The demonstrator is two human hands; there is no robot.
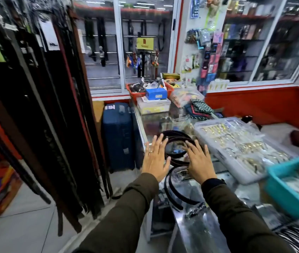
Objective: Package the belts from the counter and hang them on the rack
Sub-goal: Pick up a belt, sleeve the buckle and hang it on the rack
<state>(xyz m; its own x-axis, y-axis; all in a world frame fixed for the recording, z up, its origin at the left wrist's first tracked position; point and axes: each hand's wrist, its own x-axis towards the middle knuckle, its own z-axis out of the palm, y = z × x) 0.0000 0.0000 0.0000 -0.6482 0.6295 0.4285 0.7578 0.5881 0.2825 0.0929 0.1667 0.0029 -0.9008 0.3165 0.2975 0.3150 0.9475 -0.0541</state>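
- Belts [177,143] lie coiled in loose dark loops on the glass counter [150,125], between and just beyond the two hands; a second dark loop [174,194] lies nearer the person, below the wrists.
- Left hand [155,157]: grip spread, fingers straight and apart, palm down, a ring on one finger. It hovers at the left edge of the coil; contact cannot be confirmed.
- Right hand [199,161]: grip likewise spread, fingers fanned over the right side of the coil, apparently resting on or just above it. Neither hand pinches anything.
- Judgement: the flanking, flat-handed posture suggests gathering or steadying the coil so it keeps its shape before bagging. Clear wrapping [187,181] lies crumpled under the right wrist, probably the packaging.
- Rack of hanging belts [41,110] stands well to the left of the left hand, within a turn of the body; presumed destination.
- Clear compartment box [236,143] of gold-coloured fittings sits just right of the right hand.
- Writing: white tags on the hanging belts and a yellow sign [144,43] beyond the hands carry marks too blurred to read.
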